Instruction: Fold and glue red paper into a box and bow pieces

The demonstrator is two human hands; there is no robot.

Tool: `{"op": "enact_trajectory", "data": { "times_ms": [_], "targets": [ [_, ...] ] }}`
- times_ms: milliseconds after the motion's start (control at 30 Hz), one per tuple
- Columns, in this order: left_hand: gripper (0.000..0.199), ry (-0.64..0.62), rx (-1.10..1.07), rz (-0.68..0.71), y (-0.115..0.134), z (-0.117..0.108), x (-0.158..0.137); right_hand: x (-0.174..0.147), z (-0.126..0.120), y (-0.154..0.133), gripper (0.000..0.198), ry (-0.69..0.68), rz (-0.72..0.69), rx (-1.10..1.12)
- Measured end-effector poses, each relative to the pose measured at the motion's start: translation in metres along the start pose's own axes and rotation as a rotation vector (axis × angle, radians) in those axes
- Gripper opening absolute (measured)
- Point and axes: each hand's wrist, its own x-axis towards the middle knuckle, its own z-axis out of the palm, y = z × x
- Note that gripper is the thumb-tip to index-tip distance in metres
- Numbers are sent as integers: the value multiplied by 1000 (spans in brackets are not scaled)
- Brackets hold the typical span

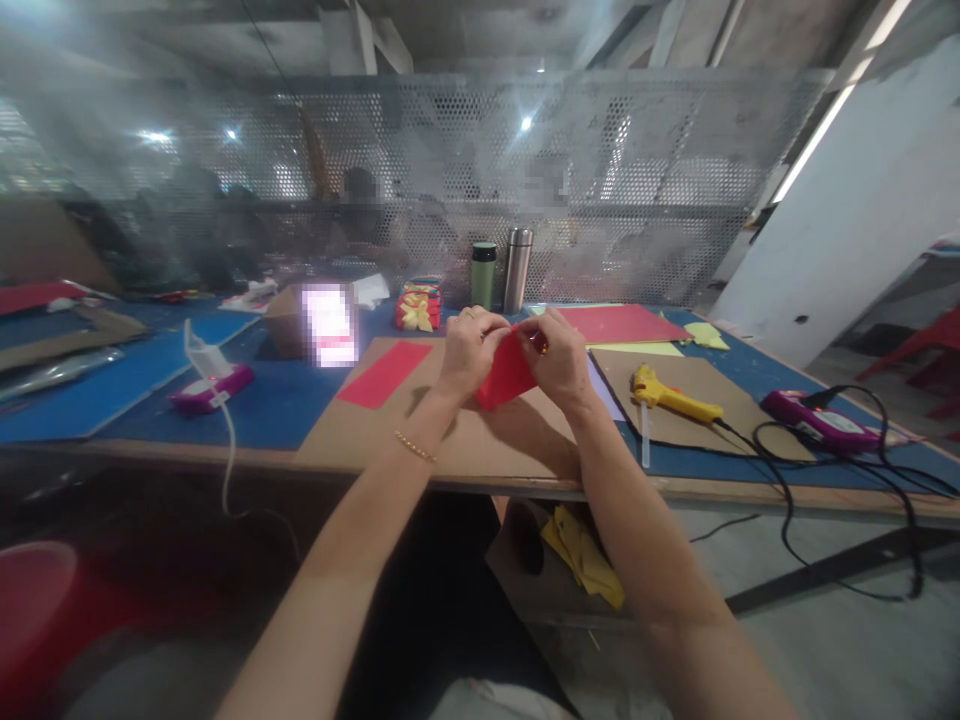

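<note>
A folded piece of red paper (504,380) is held up between both hands, a little above a sheet of brown cardboard (480,455). The fingers of my left hand (471,350) pinch its upper left edge. On the other side, my right hand (561,358) grips the upper right edge, and part of the paper is hidden behind the fingers. A flat red strip (386,375) lies on the cardboard to the left of my left hand.
A yellow glue gun (679,397) rests on cardboard at right, its cord running to a purple power strip (821,420). Another purple power strip (214,390) sits left. Behind stand a green cup (483,275), a steel flask (517,270) and a red bundle with yellow bow (418,305).
</note>
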Motion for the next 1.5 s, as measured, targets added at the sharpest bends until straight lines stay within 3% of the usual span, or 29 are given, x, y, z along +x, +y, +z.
{"op": "enact_trajectory", "data": {
  "times_ms": [400, 600, 733, 867, 1200, 1400, 1500],
  "targets": [
    [11, 15, 56, 38, 4, -2, -1, -1, 0, 0, 12, 28, -34, 6],
    [11, 79, -118, 36, 0, -7, 3, 4, -8, 1, 11, 97, 15, 50],
    [10, 37, -296, -12, -3, -5, 4, 5, -8, -3, 17, 23, -25, 76],
    [9, -16, -335, -76, 2, -5, 2, 3, -6, -4, 17, -40, 43, 75],
    [12, -157, -547, -254, 7, -8, 2, 3, -12, -11, 18, -16, 10, 85],
    [17, -143, -617, -307, 2, -6, 2, 2, -5, -9, 18, -38, 20, 70],
    [19, -116, -632, -353, 0, -6, 4, -2, -14, -14, 25, -70, 42, -13]
  ]
}}
